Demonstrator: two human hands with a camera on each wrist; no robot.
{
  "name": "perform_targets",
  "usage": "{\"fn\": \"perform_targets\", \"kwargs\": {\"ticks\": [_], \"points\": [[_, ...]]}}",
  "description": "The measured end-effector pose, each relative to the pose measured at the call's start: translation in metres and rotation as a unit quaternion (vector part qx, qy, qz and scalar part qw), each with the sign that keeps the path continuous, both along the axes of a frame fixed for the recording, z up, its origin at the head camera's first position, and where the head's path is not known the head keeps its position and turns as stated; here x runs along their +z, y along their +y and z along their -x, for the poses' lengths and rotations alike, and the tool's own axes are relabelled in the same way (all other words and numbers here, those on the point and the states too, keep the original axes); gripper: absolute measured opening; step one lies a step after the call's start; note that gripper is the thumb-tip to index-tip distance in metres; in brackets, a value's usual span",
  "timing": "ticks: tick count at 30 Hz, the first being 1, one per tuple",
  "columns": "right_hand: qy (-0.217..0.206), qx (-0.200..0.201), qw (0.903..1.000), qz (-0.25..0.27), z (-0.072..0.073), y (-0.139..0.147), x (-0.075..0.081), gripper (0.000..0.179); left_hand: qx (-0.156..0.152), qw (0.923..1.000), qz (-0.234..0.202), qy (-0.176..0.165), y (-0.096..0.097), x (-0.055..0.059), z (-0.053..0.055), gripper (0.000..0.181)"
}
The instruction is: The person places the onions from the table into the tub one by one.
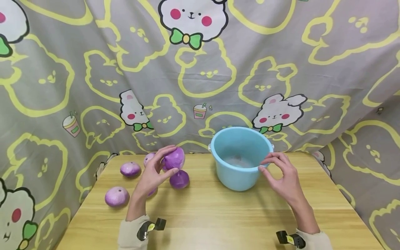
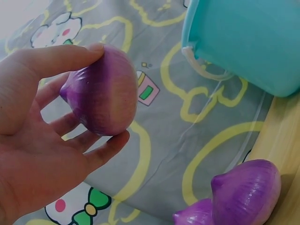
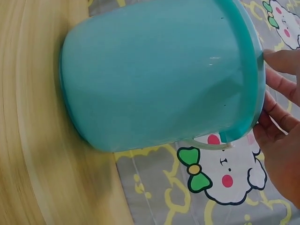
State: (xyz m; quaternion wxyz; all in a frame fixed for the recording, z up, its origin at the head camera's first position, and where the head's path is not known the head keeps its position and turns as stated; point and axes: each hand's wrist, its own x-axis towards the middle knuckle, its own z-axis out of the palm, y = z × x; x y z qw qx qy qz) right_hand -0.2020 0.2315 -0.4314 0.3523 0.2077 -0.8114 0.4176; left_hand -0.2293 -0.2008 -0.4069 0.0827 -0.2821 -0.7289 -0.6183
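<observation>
My left hand grips a purple onion between thumb and fingers, lifted above the table. In the left wrist view the onion shows its pointed tip toward the palm. Just below it on the table lies another purple onion. My right hand pinches the near right rim of a light blue bucket, which stands upright. The right wrist view shows thumb and fingertips at the bucket's rim. Inside the bucket only its bottom shows, with no onion seen.
More onions lie at the left of the wooden table: one near the front, one farther back, and others partly hidden behind my left hand. A patterned curtain hangs along the back and both sides. The bucket has a pale handle.
</observation>
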Motion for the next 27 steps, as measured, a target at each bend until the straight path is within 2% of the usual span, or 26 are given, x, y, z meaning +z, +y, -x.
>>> {"fn": "perform_targets", "kwargs": {"ticks": [4,12,16,21,27], "points": [[0.005,0.006,1.0,-0.001,0.0,-0.004,0.0,0.03,-0.001,0.9999,-0.01,-0.013,0.003,-0.001,-0.002,0.066],[0.004,0.014,0.9998,-0.015,0.0,-0.01,0.001,0.026,0.009,0.9999,-0.004,-0.009,0.008,-0.002,-0.001,0.067],[0.003,0.013,0.9998,-0.016,0.0,-0.01,0.001,0.027,0.011,0.9999,0.001,-0.003,0.01,-0.002,-0.001,0.068],[0.021,0.016,0.9995,-0.015,0.0,-0.011,0.001,0.032,0.019,0.9998,0.007,0.008,0.015,-0.003,-0.001,0.067],[0.029,0.019,0.9993,-0.011,-0.001,-0.012,0.003,0.034,0.033,0.9991,-0.002,0.028,0.021,-0.004,0.002,0.066]]}}
